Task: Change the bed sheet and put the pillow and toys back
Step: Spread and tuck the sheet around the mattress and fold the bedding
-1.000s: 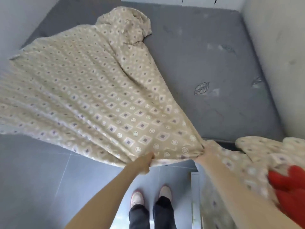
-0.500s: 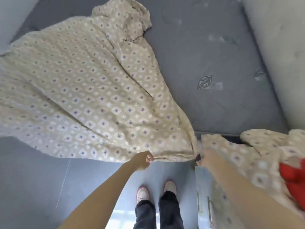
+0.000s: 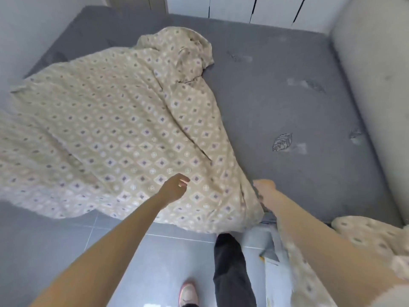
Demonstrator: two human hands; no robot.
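Nearest, short of the mattress (image 3: 276,103): a pink shoe (image 3: 188,291) and a dark trouser leg (image 3: 230,269) on grey floor tiles (image 3: 55,240). Off its near right corner, another patterned cloth (image 3: 371,235), heaped. At its near edge, left hand (image 3: 174,189) over the bed sheet (image 3: 124,134), fingers loosely spread, gripping nothing; right hand (image 3: 264,188) blurred beside the sheet's bunched corner, grip impossible to tell. Sheet draped over the mattress's left half, spilling past its near-left edge. Right half bare, one leaf mark (image 3: 282,141).
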